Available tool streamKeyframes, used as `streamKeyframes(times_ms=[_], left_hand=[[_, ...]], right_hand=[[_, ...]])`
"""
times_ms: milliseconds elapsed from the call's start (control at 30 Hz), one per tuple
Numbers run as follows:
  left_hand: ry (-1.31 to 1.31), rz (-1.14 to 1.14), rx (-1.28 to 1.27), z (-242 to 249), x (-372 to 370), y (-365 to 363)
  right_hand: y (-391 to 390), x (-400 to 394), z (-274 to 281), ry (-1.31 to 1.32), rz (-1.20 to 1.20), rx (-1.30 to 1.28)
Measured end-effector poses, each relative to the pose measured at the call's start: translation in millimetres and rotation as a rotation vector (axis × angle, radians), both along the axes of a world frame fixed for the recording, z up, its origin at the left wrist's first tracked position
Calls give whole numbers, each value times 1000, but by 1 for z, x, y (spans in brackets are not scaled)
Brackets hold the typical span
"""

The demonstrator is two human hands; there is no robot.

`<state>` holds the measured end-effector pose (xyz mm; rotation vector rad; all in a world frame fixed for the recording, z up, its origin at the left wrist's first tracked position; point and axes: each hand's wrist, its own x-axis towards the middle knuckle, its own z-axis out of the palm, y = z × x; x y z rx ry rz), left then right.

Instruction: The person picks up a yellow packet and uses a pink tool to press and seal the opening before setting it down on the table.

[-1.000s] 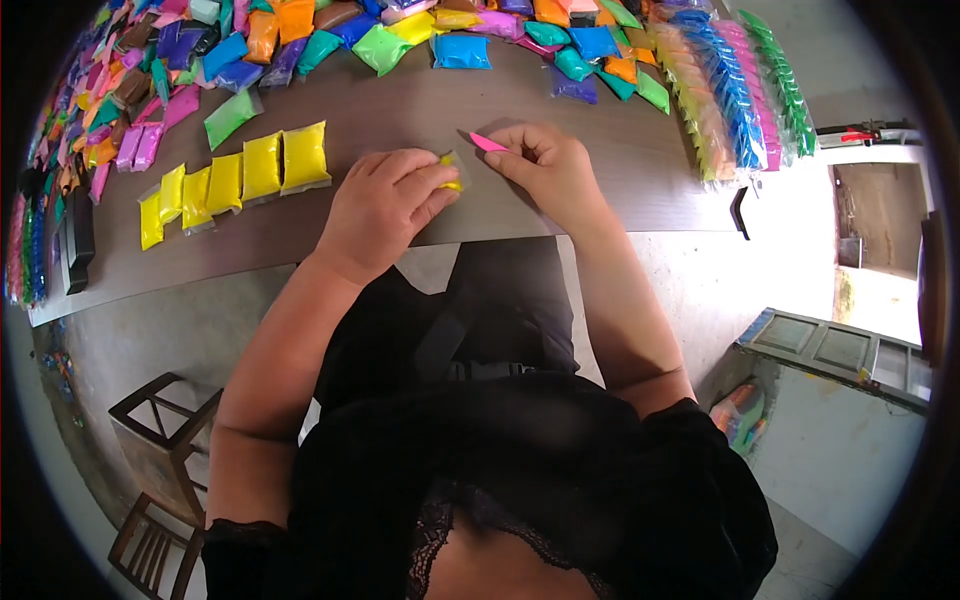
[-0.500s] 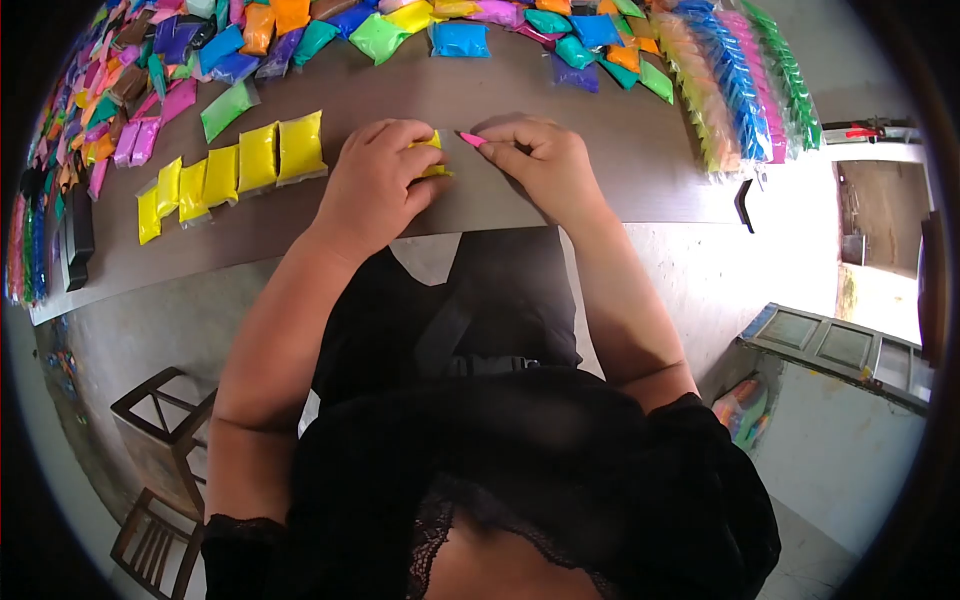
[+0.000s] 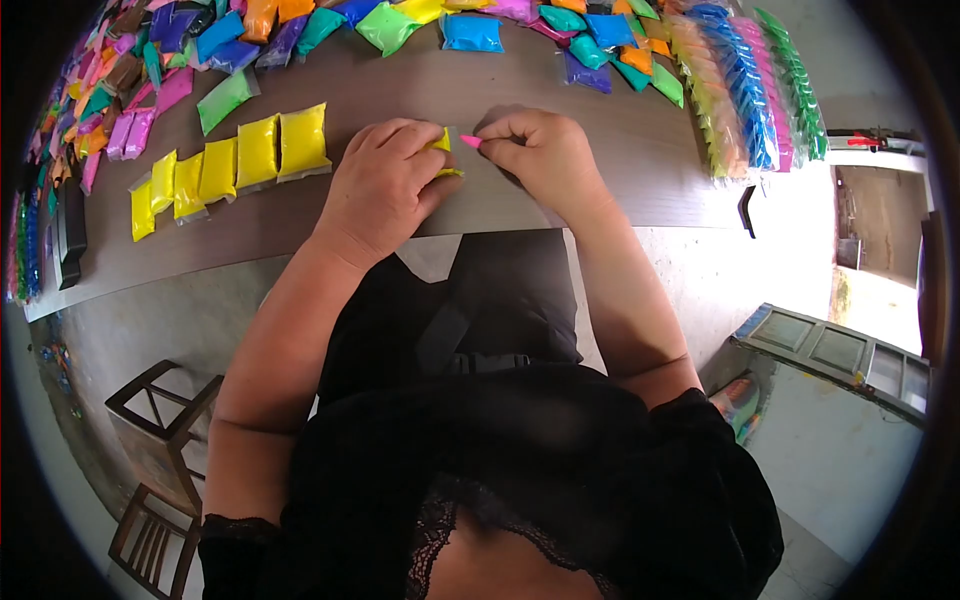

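Observation:
My left hand (image 3: pixel 385 185) curls over a small yellow packet (image 3: pixel 449 172) on the table, its fingers closed about it and hiding most of it. Only the packet's yellow edges and a strip of clear wrap show past the fingertips. Pinched between thumb and forefinger of my right hand (image 3: pixel 540 160) is a small bright pink piece (image 3: pixel 470 141), whose tip points toward the packet. What kind of tool or part it is I cannot tell. To the left of my left hand lie several filled yellow packets (image 3: pixel 257 152) in a slanting row.
Many colourful packets (image 3: pixel 388 28) cover the far side of the brown table (image 3: pixel 400 85). Long strips of joined packets (image 3: pixel 735 90) hang toward the right edge. At lower left stand wooden chairs (image 3: pixel 155 540). A panelled cabinet (image 3: pixel 830 345) is at the right.
The dark tip seen on the pink piece earlier no longer shows. My left fingertips have shifted slightly right over the yellow packet. The camera view has moved a little.

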<state>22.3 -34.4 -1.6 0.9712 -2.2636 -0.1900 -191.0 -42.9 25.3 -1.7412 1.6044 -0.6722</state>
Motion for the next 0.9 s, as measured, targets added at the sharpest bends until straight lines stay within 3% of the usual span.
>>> streamKeyframes(times_ms=[900], left_hand=[[-36,21,20,-2,2,0]], right_hand=[[-5,5,-4,-2,-36,57]])
